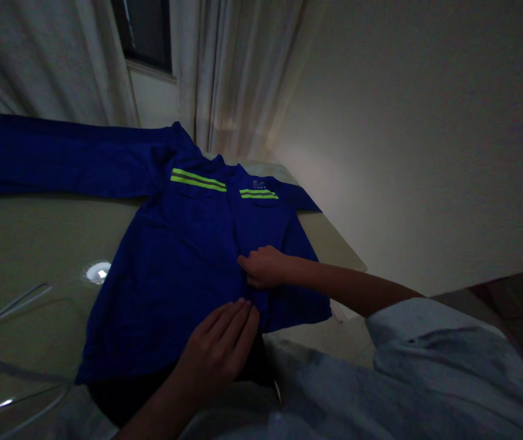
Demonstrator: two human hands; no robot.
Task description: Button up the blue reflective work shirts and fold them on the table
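Observation:
A blue long-sleeved work jacket (183,244) with yellow-green striped bands across the chest lies front side up on the table. One sleeve stretches flat to the far left; the other sleeve shows only as a short part at the right. My right hand (265,267) is closed in a pinch on the jacket's front opening, around mid-length. Just below it, near the hem, my left hand (222,342) has its fingers together and bent over the edge of the front opening. Its thumb is hidden beneath. Small light lettering sits above the right band.
The jacket covers much of a pale, glossy table (54,238) that reflects a lamp. A white cable (11,311) loops at the left. Curtains (243,73) and a dark window (144,30) stand behind, and a plain wall (403,134) rises at the right.

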